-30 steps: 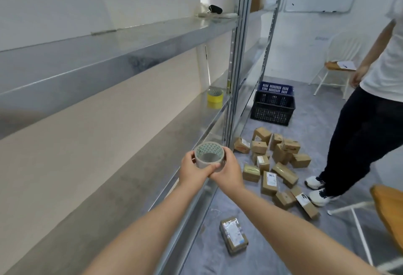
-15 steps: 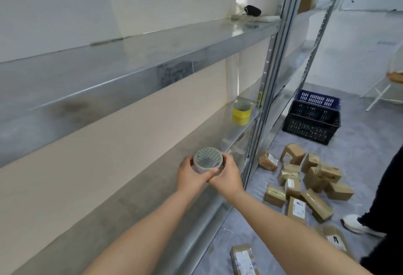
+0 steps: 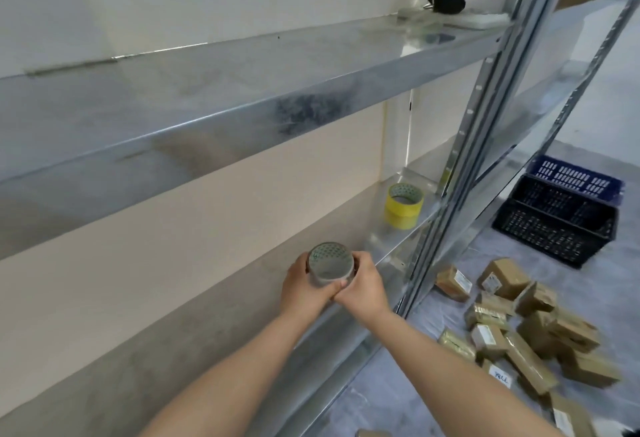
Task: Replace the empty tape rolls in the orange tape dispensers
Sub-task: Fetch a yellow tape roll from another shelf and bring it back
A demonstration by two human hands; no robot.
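We held a pale tape roll (image 3: 330,264) in both hands, just above the front part of the lower shelf (image 3: 166,350) of a metal rack. Our left hand (image 3: 300,289) cupped its left side and our right hand (image 3: 364,290) its right, the fingers (image 3: 362,264) of each curled and clamped around the roll's outer wall, thumbs meeting beneath it. The roll's open face, with a dotted green pattern on its core, pointed up and away from us.

Farther along the same shelf a yellow tape roll (image 3: 403,206) stood on its flat side, close to the upright (image 3: 465,145) and well apart from our hands. On the upper shelf (image 3: 242,66) a black object (image 3: 446,2) lay at the far end.

On the floor (image 3: 398,377) to the right, past the rack, sat a black crate (image 3: 554,228) with slotted walls; a blue crate (image 3: 576,178) showed just behind its far rim, touching or nested with it, we could not tell which. What either held we could not make out. Nearer us, a loose heap of taped brown parcels (image 3: 519,329) lay on the floor outside the crates, some with white labels.
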